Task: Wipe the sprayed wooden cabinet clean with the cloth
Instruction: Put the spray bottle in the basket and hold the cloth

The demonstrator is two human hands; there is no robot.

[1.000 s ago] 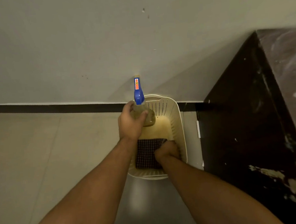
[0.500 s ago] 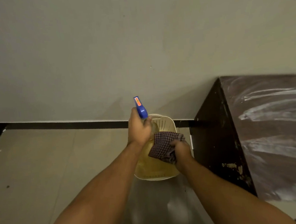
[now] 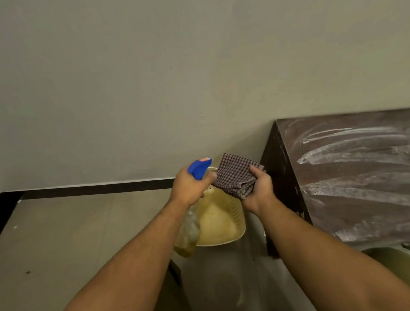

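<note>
Holding the soft, light checked cloth (image 3: 235, 175) bunched in your right hand's (image 3: 258, 188) closed grip, left hand (image 3: 189, 188) clasping the spray bottle (image 3: 199, 169), refold a flat pad before wiping the streaked cabinet (image 3: 360, 176).

The cloth (image 3: 234, 175) has tiny dark and light checks. The spray bottle (image 3: 199, 169) has a blue top. The basket (image 3: 237, 209) is cream. The cabinet (image 3: 361, 178) is dark brown with white streaks.

The right hand (image 3: 257, 190), earlier down inside the basket (image 3: 231, 236) on the checked cloth (image 3: 234, 175), has lifted the cloth clear above the basket rim, beside the cabinet (image 3: 360, 176). The left hand (image 3: 189, 188) has raised the spray bottle (image 3: 200, 169) out of the basket; its body now hangs outside the rim.
</note>
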